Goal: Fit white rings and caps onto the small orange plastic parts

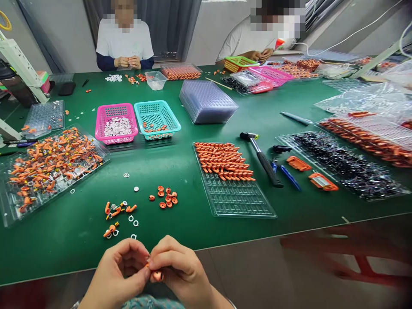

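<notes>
Assembly workshop: long green-topped desk (pixel 161 165), clear rectangular plastic tray (pixel 240 201) of small orange parts (pixel 222 159), black-handled hammer (pixel 264 162), white-shirted co-workers (pixel 125 43) opposite.

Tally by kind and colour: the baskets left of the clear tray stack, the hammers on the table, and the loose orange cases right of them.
Pink basket: 1
Turquoise basket: 1
Hammer: 1
Orange cases: 2
Total: 5

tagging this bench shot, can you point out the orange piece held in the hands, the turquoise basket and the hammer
orange piece (pixel 157 276), head view, on its rounded lower end
turquoise basket (pixel 162 134), head view, on its near wall
hammer (pixel 268 166), head view, on its dark handle
</notes>
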A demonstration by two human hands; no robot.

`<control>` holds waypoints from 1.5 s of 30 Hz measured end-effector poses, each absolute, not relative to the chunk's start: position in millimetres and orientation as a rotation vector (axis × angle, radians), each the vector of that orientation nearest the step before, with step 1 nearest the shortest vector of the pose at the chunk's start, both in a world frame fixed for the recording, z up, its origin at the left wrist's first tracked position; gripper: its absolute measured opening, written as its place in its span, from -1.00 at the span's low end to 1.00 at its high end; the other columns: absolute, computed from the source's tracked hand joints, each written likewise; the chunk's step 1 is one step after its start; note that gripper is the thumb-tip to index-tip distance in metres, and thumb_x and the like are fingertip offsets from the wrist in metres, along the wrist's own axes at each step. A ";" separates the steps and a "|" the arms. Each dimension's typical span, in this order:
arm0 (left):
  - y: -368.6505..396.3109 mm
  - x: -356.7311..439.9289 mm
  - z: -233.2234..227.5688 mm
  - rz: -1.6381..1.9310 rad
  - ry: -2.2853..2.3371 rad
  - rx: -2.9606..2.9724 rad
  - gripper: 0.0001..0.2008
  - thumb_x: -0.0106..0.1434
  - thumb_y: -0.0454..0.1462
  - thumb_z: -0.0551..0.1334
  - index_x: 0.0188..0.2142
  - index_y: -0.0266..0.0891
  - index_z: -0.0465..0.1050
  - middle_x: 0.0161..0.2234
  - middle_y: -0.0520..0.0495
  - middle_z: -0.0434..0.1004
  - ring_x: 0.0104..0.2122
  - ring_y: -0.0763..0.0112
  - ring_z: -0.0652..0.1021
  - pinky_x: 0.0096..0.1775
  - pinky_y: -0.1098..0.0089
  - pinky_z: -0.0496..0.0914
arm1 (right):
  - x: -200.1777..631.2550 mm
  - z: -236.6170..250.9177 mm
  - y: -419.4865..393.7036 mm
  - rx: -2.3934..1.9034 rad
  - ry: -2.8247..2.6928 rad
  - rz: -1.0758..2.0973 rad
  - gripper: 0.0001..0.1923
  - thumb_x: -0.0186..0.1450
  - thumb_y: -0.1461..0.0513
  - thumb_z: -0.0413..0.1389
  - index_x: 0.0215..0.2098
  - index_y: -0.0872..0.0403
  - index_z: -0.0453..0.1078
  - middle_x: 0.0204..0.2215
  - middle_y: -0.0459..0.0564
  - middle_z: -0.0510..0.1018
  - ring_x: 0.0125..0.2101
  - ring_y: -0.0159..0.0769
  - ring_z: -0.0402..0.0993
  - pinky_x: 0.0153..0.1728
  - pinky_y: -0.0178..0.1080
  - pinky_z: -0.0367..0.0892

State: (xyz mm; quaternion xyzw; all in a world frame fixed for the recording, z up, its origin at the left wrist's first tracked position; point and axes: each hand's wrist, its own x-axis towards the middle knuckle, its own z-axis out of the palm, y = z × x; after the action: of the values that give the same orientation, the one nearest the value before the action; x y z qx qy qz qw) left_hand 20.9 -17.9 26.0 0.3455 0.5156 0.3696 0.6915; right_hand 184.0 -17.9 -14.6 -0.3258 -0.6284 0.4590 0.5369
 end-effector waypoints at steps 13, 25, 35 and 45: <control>-16.2 9.5 25.5 0.726 1.072 0.854 -0.79 0.07 -0.20 0.46 -0.30 -0.24 0.64 -0.37 -0.11 0.71 -0.31 0.24 0.67 -0.21 0.41 0.53 | 188.4 -12.6 -14.9 -0.841 -1.428 1.181 -0.93 0.29 0.21 0.24 -0.27 -0.01 0.59 -0.45 -0.04 0.53 -0.44 -0.34 0.48 -0.41 -0.34 0.43; -19.5 7.9 27.3 0.821 1.270 1.377 -0.84 0.13 -0.31 0.38 -0.28 -0.09 0.71 -0.38 -0.11 0.73 -0.42 0.21 0.70 -0.35 0.45 0.56 | 176.4 -13.1 -23.6 -0.895 -1.095 1.407 -0.91 0.27 0.22 0.24 -0.35 0.06 0.46 -0.42 -0.01 0.54 -0.42 -0.33 0.49 -0.39 -0.32 0.45; -15.0 10.1 27.7 0.862 1.295 1.559 -0.87 0.14 -0.33 0.37 -0.32 -0.11 0.69 -0.42 -0.07 0.73 -0.47 0.28 0.68 -0.40 0.50 0.54 | 185.0 -9.3 -21.5 -0.980 -1.381 1.267 -0.91 0.29 0.33 0.16 -0.24 0.04 0.45 -0.37 -0.02 0.57 -0.36 -0.30 0.53 -0.31 -0.31 0.46; -17.1 9.3 24.8 0.869 1.406 1.833 -0.86 0.17 -0.40 0.29 -0.32 -0.13 0.57 -0.44 0.05 0.65 -0.52 0.44 0.59 -0.44 0.57 0.46 | 200.2 6.1 -13.6 -1.005 -1.698 1.131 -0.78 0.26 0.39 0.15 -0.15 0.05 0.46 -0.31 0.01 0.56 -0.36 -0.31 0.50 -0.32 -0.35 0.46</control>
State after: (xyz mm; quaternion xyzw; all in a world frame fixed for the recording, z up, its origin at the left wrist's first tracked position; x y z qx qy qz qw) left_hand 9.3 -17.1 24.8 0.7008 0.5378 0.3323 0.3304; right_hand 200.2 -13.6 6.1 -0.4009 -0.6775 0.4513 0.4202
